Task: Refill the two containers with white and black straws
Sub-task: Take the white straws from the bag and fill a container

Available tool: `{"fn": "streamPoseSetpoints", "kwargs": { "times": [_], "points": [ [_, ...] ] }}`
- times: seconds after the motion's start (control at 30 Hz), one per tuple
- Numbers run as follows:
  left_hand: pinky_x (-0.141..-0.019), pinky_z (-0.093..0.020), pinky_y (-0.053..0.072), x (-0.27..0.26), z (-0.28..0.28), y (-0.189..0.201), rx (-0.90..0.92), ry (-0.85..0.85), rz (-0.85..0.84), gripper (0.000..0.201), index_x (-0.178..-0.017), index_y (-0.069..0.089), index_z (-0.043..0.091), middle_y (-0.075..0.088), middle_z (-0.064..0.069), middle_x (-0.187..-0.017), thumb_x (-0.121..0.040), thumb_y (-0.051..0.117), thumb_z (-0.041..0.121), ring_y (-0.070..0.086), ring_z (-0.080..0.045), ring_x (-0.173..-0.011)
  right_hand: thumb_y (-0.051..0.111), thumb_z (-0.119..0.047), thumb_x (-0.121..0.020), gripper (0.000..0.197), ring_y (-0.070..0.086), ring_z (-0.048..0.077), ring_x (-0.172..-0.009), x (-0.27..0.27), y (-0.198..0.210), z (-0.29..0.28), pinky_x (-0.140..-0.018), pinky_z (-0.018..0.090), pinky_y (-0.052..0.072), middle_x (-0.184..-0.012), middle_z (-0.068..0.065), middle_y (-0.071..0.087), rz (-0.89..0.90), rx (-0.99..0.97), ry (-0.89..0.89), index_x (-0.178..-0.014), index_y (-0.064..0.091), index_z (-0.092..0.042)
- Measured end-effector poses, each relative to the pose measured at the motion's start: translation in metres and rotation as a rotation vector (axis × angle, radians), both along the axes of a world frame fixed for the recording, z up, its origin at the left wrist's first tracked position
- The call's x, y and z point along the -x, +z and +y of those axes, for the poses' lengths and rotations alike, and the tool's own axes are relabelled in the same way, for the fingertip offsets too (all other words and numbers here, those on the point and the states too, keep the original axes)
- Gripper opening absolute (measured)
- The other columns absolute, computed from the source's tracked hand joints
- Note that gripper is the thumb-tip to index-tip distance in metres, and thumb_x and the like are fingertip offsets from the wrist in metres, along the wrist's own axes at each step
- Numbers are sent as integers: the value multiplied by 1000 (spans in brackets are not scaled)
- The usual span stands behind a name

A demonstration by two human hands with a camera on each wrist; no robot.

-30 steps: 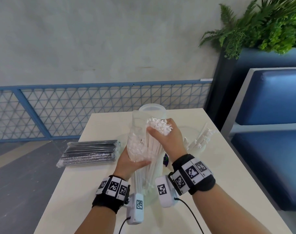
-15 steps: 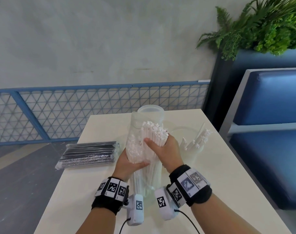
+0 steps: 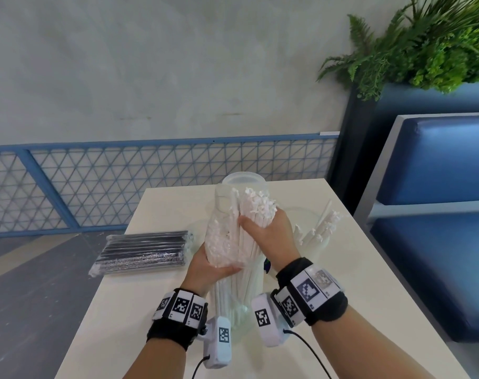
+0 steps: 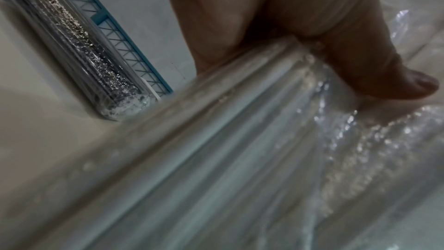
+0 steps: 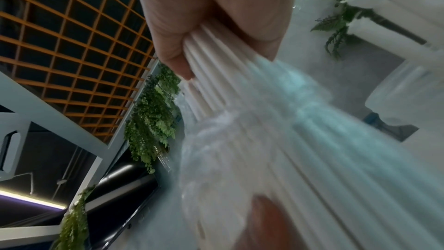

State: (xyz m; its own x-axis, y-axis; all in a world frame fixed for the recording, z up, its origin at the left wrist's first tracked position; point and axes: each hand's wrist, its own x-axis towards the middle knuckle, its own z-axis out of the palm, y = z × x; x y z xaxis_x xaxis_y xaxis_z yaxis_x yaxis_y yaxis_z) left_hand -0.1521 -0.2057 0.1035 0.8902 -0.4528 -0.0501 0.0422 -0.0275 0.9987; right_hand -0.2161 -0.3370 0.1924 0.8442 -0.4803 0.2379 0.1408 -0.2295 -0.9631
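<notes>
A bundle of white straws stands upright over the table's middle, half out of its clear plastic wrapper. My right hand grips the bare straws near their top ends; the right wrist view shows its fingers curled round the straws. My left hand grips the bunched wrapper lower down, its thumb pressing the film. One clear container stands empty behind the bundle. A second clear container at the right holds a few white straws. A sealed pack of black straws lies at the left.
The cream table has a blue mesh railing beyond its far and left side. A blue bench and a planter with ferns stand at the right. The pack of black straws lies close to my left wrist.
My right hand has slid a little lower on the bundle, so more of the white straw ends stick out above it. My left hand keeps its grip on the wrapper.
</notes>
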Motion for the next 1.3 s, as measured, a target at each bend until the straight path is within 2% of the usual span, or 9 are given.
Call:
{"fn": "streamPoseSetpoints", "kwargs": {
  "times": [0.13, 0.33, 0.43, 0.57, 0.8, 0.9, 1.03, 1.17, 1.3],
  "points": [
    [-74, -19, 51, -2, 1, 0, -32, -27, 1, 54, -92, 55, 30, 66, 7, -93, -55, 84, 2, 63, -7, -90, 70, -12, -77, 20, 63, 22, -73, -8, 24, -11, -63, 35, 52, -83, 17, 66, -98, -30, -90, -87, 62, 3],
    [-85, -40, 53, -5, 2, -1, 12, -16, 70, 71, -95, 61, 24, 71, -1, -97, -30, 91, 26, 66, -23, -99, 66, -21, -64, 25, 56, 15, -68, -13, 51, -28, -57, 25, 47, -78, 10, 61, -163, -151, -88, -72, 60, 1],
    [-86, -41, 53, -6, 1, -3, 13, -6, 69, 90, -96, 62, 24, 71, -2, -98, -14, 92, 45, 66, -21, -98, 72, -14, -70, 11, 62, 20, -82, -12, 47, -29, -75, 37, 54, -86, 8, 65, -97, -162, 11, -78, 65, -11],
    [-86, -36, 52, -3, -3, -1, 8, -11, 66, 89, -95, 61, 25, 71, -1, -98, -14, 91, 47, 66, -17, -96, 68, 0, -77, 26, 65, 21, -100, -9, 37, -27, -93, 41, 52, -104, 8, 70, -39, -214, 126, -95, 69, -18],
    [-79, -27, 50, -3, -2, 0, 2, -28, 54, 54, -92, 58, 27, 68, 3, -94, -52, 85, 2, 63, -12, -92, 70, -3, -77, 21, 65, 6, -81, -9, 40, -24, -82, 29, 52, -88, -3, 68, -51, -243, 104, -84, 66, -22],
    [-82, -34, 52, -5, 1, 1, 8, -46, 81, 63, -93, 61, 25, 72, 1, -90, -40, 90, 9, 66, -15, -92, 70, -7, -76, 11, 63, 18, -79, -10, 47, -27, -76, 35, 51, -77, 2, 65, -95, -271, 10, -74, 64, -16],
    [-84, -36, 53, -7, 4, -2, -11, -58, 87, 69, -94, 62, 24, 74, 3, -88, -32, 91, 18, 68, -17, -94, 66, -6, -78, 12, 58, 14, -63, -10, 59, -43, -54, 23, 49, -69, 4, 60, -149, -323, -144, -85, 62, 2],
    [-89, -38, 50, -9, 4, -2, -5, -56, 97, 70, -95, 60, 25, 69, -1, -97, -31, 90, 18, 65, -18, -95, 67, -7, -78, 8, 58, 10, -54, -12, 66, -56, -51, 19, 50, -66, 2, 61, -170, -409, -235, -79, 62, -1],
    [-68, -21, 55, -8, 4, -4, 38, -44, 97, 72, -90, 60, 22, 74, 5, -79, -26, 94, 19, 69, -9, -81, 69, -12, -75, 16, 59, 13, -59, -12, 66, -69, -54, 24, 50, -68, 0, 60, -155, -468, -291, -87, 63, -2]
  ]
}}
